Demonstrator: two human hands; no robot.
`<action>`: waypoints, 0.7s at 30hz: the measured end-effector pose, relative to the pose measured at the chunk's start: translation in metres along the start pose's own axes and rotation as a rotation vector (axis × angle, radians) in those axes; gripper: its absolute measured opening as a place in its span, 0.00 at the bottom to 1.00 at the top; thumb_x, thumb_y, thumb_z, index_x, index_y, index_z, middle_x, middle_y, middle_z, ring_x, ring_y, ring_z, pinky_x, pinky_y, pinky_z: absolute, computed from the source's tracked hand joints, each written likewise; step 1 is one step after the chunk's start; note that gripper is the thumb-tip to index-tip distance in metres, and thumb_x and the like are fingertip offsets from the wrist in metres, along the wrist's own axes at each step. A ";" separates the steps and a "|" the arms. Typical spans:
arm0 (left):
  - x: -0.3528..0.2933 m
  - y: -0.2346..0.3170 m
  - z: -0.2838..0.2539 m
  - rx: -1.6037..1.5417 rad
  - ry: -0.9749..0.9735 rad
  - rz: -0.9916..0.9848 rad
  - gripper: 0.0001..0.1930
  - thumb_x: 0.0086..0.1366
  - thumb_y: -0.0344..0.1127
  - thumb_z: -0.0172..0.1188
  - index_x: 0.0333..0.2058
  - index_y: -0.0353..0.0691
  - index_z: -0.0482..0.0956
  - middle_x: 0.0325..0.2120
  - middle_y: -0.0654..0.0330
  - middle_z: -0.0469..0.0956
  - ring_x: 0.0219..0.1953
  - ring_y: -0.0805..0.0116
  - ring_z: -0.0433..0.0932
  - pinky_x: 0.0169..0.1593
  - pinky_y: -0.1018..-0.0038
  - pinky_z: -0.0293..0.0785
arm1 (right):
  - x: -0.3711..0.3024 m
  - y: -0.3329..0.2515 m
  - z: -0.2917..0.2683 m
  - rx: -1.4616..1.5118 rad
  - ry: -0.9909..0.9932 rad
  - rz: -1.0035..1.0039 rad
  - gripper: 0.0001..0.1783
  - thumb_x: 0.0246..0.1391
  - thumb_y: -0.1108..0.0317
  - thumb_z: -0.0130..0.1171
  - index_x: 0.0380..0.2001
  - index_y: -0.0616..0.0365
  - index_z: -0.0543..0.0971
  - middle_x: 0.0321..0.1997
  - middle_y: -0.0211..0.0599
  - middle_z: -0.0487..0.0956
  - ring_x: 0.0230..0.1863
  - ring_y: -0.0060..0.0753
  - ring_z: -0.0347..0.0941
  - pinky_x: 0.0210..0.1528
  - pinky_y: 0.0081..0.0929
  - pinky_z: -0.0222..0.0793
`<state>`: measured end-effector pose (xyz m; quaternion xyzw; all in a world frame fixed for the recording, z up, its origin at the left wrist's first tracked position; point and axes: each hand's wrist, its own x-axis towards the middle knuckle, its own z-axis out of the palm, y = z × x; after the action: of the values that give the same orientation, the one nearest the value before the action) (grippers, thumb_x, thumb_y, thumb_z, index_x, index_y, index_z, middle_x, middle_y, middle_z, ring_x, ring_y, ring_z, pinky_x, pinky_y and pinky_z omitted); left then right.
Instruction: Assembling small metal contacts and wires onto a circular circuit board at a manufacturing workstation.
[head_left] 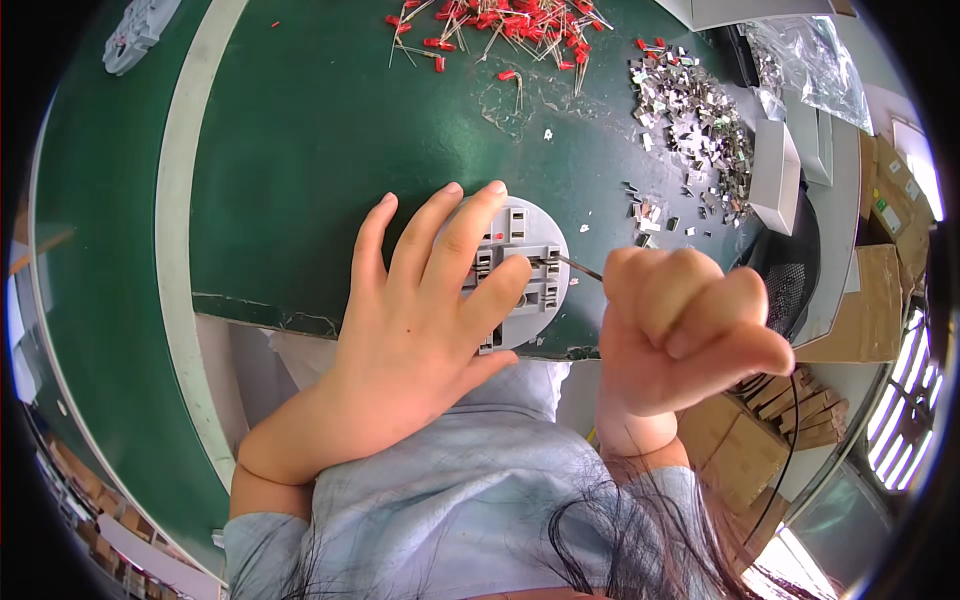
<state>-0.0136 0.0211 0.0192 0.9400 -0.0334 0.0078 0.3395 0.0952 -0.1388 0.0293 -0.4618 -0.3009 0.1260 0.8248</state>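
A round light-grey plastic base (550,225) with slots and small metal parts lies on the green table near its front edge. My left hand (420,300) is spread over its left half, fingers apart and pressing on it; the palm hides that side. My right hand (690,320) is closed in a fist to the right of the base. Out of the fist comes a thin metal rod tool (585,268), its tip touching a slot on the base's right side. The tool's handle is hidden inside the fist.
Red LED-like parts with long wire leads (520,25) are heaped at the far side. Small metal clips (700,130) are scattered at the right, beside a white box (775,175) and a clear plastic bag (815,65). Another grey plastic piece (138,35) lies far left.
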 end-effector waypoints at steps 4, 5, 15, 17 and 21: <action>0.001 -0.001 0.000 0.011 -0.029 0.000 0.39 0.41 0.46 0.79 0.54 0.50 0.71 0.67 0.49 0.59 0.67 0.46 0.62 0.66 0.39 0.54 | 0.010 -0.002 0.036 -0.563 0.173 0.214 0.33 0.65 0.31 0.41 0.25 0.50 0.62 0.15 0.23 0.57 0.15 0.20 0.46 0.20 0.26 0.43; 0.001 -0.001 0.000 0.011 -0.030 0.000 0.39 0.41 0.46 0.79 0.54 0.50 0.71 0.67 0.49 0.59 0.67 0.46 0.62 0.66 0.39 0.54 | 0.010 -0.002 0.036 -0.563 0.173 0.215 0.33 0.65 0.31 0.41 0.25 0.50 0.62 0.15 0.23 0.57 0.15 0.20 0.46 0.20 0.26 0.43; -0.001 -0.002 0.004 -0.014 0.034 0.021 0.39 0.40 0.44 0.79 0.53 0.50 0.71 0.67 0.49 0.60 0.66 0.46 0.62 0.66 0.39 0.54 | 0.000 -0.015 0.016 -0.354 0.045 0.094 0.33 0.64 0.30 0.39 0.26 0.50 0.61 0.14 0.25 0.56 0.14 0.20 0.44 0.18 0.27 0.43; -0.001 -0.003 0.005 -0.019 0.050 0.023 0.39 0.40 0.44 0.79 0.53 0.50 0.71 0.67 0.49 0.60 0.66 0.46 0.63 0.66 0.39 0.54 | -0.003 -0.015 0.014 -0.298 0.019 0.042 0.33 0.65 0.30 0.38 0.26 0.50 0.61 0.14 0.25 0.56 0.13 0.21 0.43 0.18 0.27 0.42; -0.002 -0.003 0.007 -0.015 0.052 0.024 0.39 0.40 0.44 0.79 0.52 0.50 0.70 0.66 0.49 0.60 0.65 0.46 0.63 0.66 0.39 0.54 | -0.015 -0.002 0.009 -0.210 0.126 0.084 0.28 0.67 0.40 0.49 0.28 0.55 0.65 0.17 0.30 0.65 0.17 0.25 0.56 0.19 0.27 0.51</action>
<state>-0.0150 0.0194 0.0120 0.9365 -0.0361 0.0360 0.3470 0.0776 -0.1405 0.0288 -0.5647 -0.2402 0.0991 0.7833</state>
